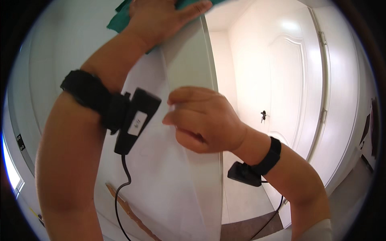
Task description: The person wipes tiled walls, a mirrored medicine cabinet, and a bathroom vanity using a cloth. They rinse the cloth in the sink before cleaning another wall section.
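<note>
My left hand (159,19) reaches to the top of the view and presses a green cloth (118,22) against a white wall (147,75). Its thumb points right, past the wall's vertical edge; the fingertips are cut off by the frame. Lower down, my right hand (205,120) is raised before the same wall edge, its fingers curled in. Something small and pale shows between thumb and forefinger, too blurred to name. Each forearm wears a black strap with a black device, the left device (137,120) and the right device (245,174), both trailing a cable.
Right of the wall edge is a bright doorway with a white panelled door (253,78), keys hanging in its lock (263,115). A wooden stick (131,212) slants below my left arm. Dark flooring (250,227) shows at the bottom. A black socket plate (20,142) is at far left.
</note>
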Demonstrator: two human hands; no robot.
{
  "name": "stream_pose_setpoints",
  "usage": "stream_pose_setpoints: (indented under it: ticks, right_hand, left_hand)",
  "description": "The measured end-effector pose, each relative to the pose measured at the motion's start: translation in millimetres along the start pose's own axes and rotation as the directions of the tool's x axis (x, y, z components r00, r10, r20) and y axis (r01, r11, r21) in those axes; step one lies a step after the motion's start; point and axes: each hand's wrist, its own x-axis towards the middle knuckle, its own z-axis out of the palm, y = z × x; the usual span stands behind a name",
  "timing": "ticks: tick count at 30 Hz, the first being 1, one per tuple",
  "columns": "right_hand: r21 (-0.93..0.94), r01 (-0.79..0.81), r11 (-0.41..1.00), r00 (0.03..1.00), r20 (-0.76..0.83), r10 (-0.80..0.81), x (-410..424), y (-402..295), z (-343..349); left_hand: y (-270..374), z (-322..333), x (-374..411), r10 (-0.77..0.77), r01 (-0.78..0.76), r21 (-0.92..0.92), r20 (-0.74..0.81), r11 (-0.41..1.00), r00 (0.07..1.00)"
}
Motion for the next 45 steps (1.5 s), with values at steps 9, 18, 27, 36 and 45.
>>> stream_pose_setpoints:
  ticks: [9, 18, 27, 36, 45]
  right_hand:
    - [0.072, -0.344, 0.936, 0.937, -0.033, 0.346, -82.0, -95.8, -27.5]
    - [-0.172, -0.564, 0.808, 0.803, 0.115, 0.585, -188.9, -188.8, 11.7]
    - [-0.268, -0.443, 0.856, 0.889, -0.006, 0.458, -91.5, -98.7, 19.5]
    - [-0.346, -0.330, 0.878, 0.927, 0.060, 0.371, -62.5, -89.5, 31.8]
    - [-0.414, -0.264, 0.871, 0.950, 0.043, 0.309, -71.1, -80.3, 55.2]
  left_hand:
    - [75.2, 23.5, -222.8, 0.410, -0.383, -0.302, 0.029, 0.873, 0.912]
    - [137.6, 37.5, -426.9, 0.186, 0.202, -0.763, 0.389, 0.614, 0.902]
    - [79.6, 39.9, -301.1, 0.142, -0.134, -0.603, -0.035, 0.787, 0.989]
    - [-55.7, 19.5, -253.2, -0.448, 0.437, -0.103, -0.118, 0.893, 0.886]
    - [-131.5, 21.5, -305.9, -0.568, 0.568, -0.066, -0.208, 0.820, 0.796]
